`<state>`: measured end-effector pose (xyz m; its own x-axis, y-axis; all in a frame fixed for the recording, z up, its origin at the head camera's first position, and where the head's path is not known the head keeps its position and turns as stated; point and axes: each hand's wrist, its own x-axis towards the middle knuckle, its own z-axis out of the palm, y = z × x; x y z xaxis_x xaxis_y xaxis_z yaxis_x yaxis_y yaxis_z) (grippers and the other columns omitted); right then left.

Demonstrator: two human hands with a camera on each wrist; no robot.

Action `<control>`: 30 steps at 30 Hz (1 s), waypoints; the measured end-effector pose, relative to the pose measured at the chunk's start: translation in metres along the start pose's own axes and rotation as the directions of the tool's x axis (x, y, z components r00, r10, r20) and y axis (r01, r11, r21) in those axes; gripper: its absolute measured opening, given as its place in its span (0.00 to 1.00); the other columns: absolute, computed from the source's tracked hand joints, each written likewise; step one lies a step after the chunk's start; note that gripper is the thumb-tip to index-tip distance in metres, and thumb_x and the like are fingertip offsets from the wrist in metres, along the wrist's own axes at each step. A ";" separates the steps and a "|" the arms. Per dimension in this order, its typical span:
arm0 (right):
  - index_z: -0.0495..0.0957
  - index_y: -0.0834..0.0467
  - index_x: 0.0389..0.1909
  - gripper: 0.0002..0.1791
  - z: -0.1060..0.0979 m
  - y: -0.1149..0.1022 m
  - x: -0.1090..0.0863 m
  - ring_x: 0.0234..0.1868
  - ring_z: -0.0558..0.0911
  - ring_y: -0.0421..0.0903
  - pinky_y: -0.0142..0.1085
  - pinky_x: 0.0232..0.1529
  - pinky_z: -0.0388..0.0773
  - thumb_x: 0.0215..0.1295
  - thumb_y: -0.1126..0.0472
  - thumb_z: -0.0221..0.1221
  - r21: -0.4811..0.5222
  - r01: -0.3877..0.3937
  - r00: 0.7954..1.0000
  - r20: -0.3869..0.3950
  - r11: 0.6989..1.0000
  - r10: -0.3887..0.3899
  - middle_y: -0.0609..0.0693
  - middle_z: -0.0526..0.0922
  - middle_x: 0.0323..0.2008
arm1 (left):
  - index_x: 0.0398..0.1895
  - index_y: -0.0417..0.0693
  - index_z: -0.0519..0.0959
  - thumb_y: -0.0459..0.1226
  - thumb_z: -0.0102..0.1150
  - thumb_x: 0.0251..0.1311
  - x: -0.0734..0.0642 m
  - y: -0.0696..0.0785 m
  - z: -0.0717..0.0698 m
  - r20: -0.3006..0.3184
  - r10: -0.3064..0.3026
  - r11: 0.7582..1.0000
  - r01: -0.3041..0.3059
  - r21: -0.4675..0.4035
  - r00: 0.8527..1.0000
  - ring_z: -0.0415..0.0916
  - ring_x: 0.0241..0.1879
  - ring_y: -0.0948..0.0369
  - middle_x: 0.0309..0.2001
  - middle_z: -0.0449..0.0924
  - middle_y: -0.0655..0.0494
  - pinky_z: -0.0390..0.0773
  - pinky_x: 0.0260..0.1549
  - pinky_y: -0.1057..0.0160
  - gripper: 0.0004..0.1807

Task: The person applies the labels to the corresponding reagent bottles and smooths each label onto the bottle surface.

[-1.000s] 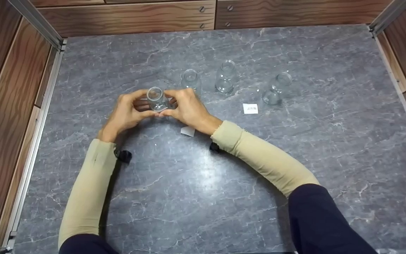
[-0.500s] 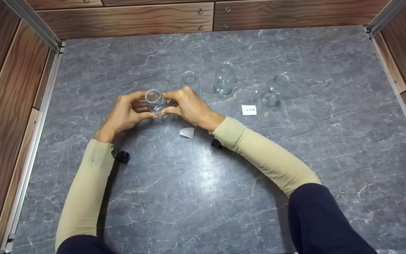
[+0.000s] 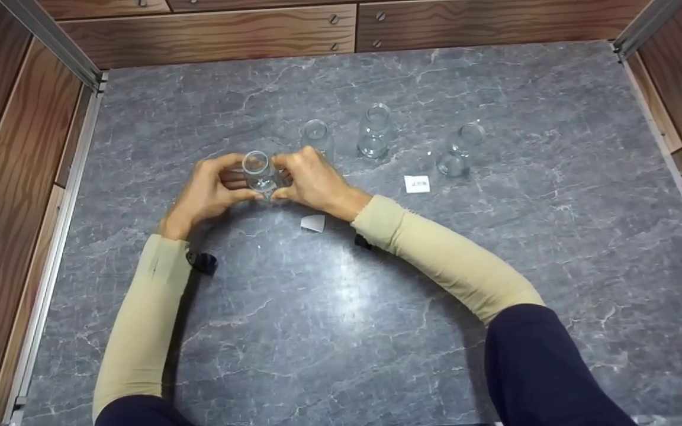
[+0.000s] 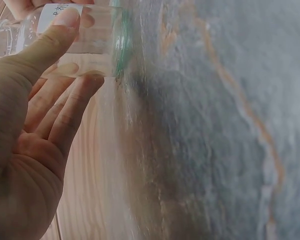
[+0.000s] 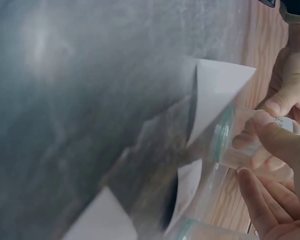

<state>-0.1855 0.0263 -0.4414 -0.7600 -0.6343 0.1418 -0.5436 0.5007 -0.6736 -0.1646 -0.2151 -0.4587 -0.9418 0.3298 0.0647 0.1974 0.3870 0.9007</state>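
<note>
A clear glass bottle (image 3: 260, 171) stands upright at the left of the group, between both hands. My left hand (image 3: 205, 189) grips its left side, thumb in front and fingers behind. In the left wrist view, the left thumb presses a white label (image 4: 51, 15) with dark characters on the bottle's side. From the right, my right hand (image 3: 312, 183) holds the same bottle with curled fingers. The right thumb lies beside the label (image 5: 286, 123) in the right wrist view. Part of the writing is covered by the thumb.
Behind the right hand stands another glass bottle (image 3: 316, 131), partly hidden. Two more glass bottles (image 3: 375, 133) (image 3: 461, 151) stand farther right. A blank white paper slip (image 3: 313, 223) and a printed slip (image 3: 417, 184) lie on the grey marbled table (image 3: 341, 343). Wood-patterned panels (image 3: 211, 35) border it.
The two thumbs, earlier touching at the bottle's front, are now slightly apart. Both hands stay on the bottle. The view has shifted a little.
</note>
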 end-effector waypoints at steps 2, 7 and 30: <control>0.85 0.66 0.57 0.30 0.002 0.000 0.000 0.47 0.93 0.54 0.33 0.48 0.89 0.54 0.59 0.80 0.009 -0.007 1.000 -0.021 1.000 0.007 0.62 0.91 0.49 | 0.60 0.36 0.84 0.28 0.82 0.50 -0.001 0.000 0.000 -0.001 -0.009 1.000 0.009 0.006 1.000 0.89 0.52 0.46 0.55 0.88 0.39 0.88 0.51 0.65 0.30; 0.85 0.65 0.56 0.28 0.002 0.003 0.000 0.51 0.92 0.54 0.35 0.54 0.88 0.56 0.59 0.78 0.035 -0.011 0.999 -0.033 0.999 0.012 0.61 0.90 0.51 | 0.60 0.37 0.84 0.29 0.82 0.51 0.000 0.001 0.001 -0.008 -0.016 1.000 0.016 0.023 1.000 0.89 0.52 0.47 0.55 0.88 0.40 0.88 0.51 0.65 0.30; 0.81 0.67 0.63 0.23 -0.036 0.006 -0.035 0.58 0.88 0.59 0.43 0.64 0.84 0.70 0.64 0.69 -0.040 0.108 0.993 0.043 0.993 -0.106 0.63 0.86 0.59 | 0.76 0.40 0.71 0.35 0.79 0.60 -0.030 0.010 0.012 -0.070 0.043 0.987 -0.032 0.156 0.997 0.80 0.65 0.44 0.67 0.80 0.42 0.81 0.66 0.46 0.42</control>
<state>-0.1748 0.0728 -0.4243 -0.6822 -0.7083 0.1812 -0.6360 0.4527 -0.6249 -0.1309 -0.2111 -0.4566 -0.9493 0.2847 0.1336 0.2671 0.5055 0.8204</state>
